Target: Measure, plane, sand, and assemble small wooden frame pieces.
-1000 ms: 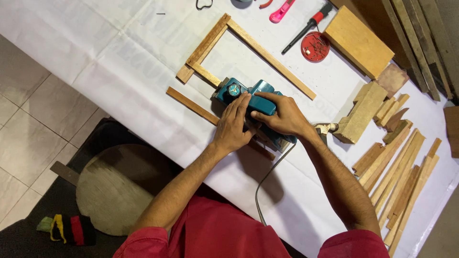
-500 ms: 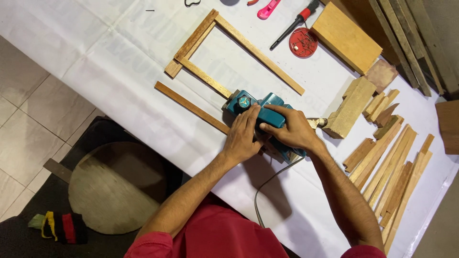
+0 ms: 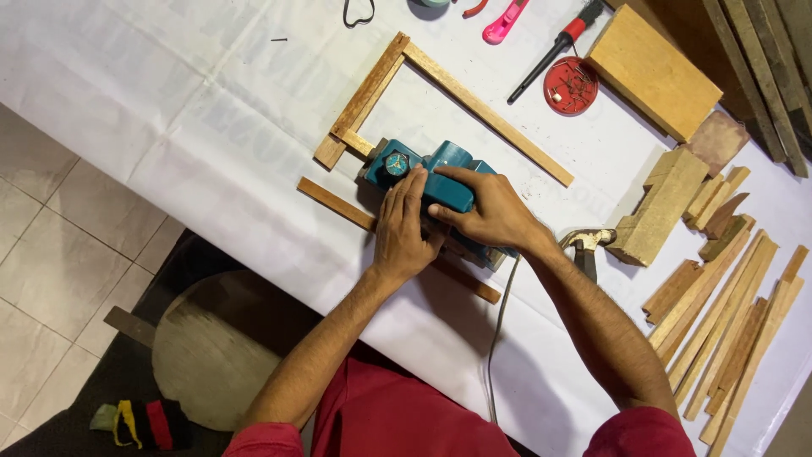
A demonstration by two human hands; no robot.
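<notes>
A teal electric planer (image 3: 427,182) sits in the middle of the frame on a long thin wooden strip (image 3: 334,203) that lies slanting across the white-covered table (image 3: 169,110), the strip's bare ends showing at the tool's upper left and again at its lower right near the table edge. The right hand (image 3: 491,216) is clenched around the planer's top handle, and the left hand (image 3: 402,228) lies flat with fingers pressed on the tool's body by the round front knob, so both hands bear on the machine. Its grey cord (image 3: 495,338) trails down toward the person in the red shirt. Judging by where the tool stands, it is over the upper-left half of the strip, with a short stretch ahead of its nose uncovered; whether any of the surface is already planed I cannot tell from here. Just above the planer lies an open frame of wooden slats (image 3: 423,93), three sides joined. To the right a hammer head (image 3: 588,241) rests by a stepped wooden block (image 3: 660,207), and beyond it a spread of loose wooden strips (image 3: 727,330) fills the lower right. At the upper right are a red dish of nails (image 3: 569,85), a screwdriver (image 3: 550,51), a pink cutter (image 3: 505,21) and a flat wooden board (image 3: 651,72)
</notes>
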